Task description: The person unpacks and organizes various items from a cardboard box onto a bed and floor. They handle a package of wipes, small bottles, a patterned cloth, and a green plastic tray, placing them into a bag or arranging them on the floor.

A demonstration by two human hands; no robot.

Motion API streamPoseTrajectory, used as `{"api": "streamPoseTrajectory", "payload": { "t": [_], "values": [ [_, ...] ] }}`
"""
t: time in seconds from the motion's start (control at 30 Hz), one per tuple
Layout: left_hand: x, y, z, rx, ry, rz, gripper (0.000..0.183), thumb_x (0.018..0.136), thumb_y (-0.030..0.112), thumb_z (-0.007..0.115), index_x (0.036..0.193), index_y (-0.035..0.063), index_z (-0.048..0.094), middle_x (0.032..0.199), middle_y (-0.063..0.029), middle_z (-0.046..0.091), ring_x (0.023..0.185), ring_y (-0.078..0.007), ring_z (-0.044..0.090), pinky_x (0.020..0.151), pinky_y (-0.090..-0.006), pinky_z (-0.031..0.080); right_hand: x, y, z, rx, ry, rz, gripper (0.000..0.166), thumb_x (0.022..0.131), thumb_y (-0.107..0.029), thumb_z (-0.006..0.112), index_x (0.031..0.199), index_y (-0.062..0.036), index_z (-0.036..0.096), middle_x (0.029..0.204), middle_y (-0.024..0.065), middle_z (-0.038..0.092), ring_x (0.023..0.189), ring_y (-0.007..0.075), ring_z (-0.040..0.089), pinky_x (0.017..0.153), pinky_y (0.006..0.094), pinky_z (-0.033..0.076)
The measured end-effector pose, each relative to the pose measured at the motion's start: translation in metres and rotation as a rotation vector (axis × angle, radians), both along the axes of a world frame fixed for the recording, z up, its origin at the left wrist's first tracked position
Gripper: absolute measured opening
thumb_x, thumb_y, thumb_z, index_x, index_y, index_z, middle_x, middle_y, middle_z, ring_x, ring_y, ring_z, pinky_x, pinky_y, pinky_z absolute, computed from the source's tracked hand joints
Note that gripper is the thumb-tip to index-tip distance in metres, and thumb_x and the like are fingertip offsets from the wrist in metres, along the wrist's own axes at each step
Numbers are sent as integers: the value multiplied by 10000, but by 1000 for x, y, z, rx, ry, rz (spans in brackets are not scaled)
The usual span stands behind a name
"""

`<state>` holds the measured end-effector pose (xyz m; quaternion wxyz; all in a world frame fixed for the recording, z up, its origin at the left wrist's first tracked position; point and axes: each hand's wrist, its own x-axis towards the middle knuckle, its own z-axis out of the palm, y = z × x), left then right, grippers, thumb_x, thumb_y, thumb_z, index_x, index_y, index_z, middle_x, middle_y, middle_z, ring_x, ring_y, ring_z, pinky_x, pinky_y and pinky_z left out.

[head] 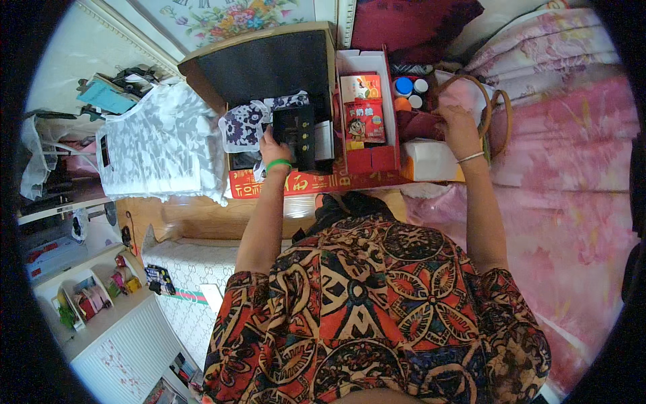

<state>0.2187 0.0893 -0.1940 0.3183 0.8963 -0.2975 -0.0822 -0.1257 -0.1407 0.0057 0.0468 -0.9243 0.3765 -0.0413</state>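
My left hand (275, 150), with a green wristband, grips the left edge of a flat black box (294, 132) that lies over a box with a raised dark lid (262, 63). A white cloth with a dark floral print (246, 126) is beside that hand. My right hand (458, 125) reaches to a dark red fabric container (420, 125) with bottles with blue (404, 85), white and orange caps; its fingertips are partly hidden, and its grip is unclear. Between the hands stands a red-and-white box (392, 108) with a red candy packet (364, 121) and red cartons.
White patterned fabric (156, 141) covers a surface at the left. A white-and-orange box (433, 160) stands below my right hand, near brown looped handles (499, 121). Pink floral bedding (560, 151) spreads at the right. A pale patterned seat (192, 262) is at the lower left.
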Motion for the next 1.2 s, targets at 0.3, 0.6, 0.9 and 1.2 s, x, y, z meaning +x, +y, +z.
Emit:
{"api": "streamPoseTrajectory", "payload": {
  "t": [0.3, 0.6, 0.9, 1.2],
  "values": [
    [-118, -46, 160, -535, -153, -768, 449, 723, -83, 529, 1162, 9, 545, 1190, -187, 555, 1075, -356, 539, 931, -400, 450, -32, -17, 36, -182, -404, -82, 183, 782, -5, 623, 964, -11, 638, 913, 157, 638, 849, 324, 606, 769, 390, 474],
    [-117, -209, 74, 501, -275, -619, 535, 928, 178, 361, 1448, 87, 271, 1464, -180, 313, 1313, -372, 345, 1091, -480, 281, -26, 16, 80, -265, -585, -216, 181, 811, 25, 590, 986, 1, 632, 866, 147, 615, 812, 289, 609, 774, 333, 472],
    [-73, -254, 30, 579, -43, -666, 516, 925, 269, 426, 1407, 109, 332, 1436, -177, 325, 1305, -382, 346, 1065, -513, 312, -58, 45, 71, -139, -551, -192, 296, 769, 129, 541, 1007, -14, 645, 904, 114, 630, 833, 230, 618, 760, 300, 483],
    [-60, -256, 65, 670, 83, -743, 549, 872, 226, 546, 1375, 115, 355, 1452, -183, 309, 1281, -399, 399, 1024, -494, 379, -60, 40, 66, -101, -635, -232, 264, 767, 89, 570, 981, -38, 659, 918, 123, 639, 871, 266, 624, 784, 339, 494]
  ]
}}
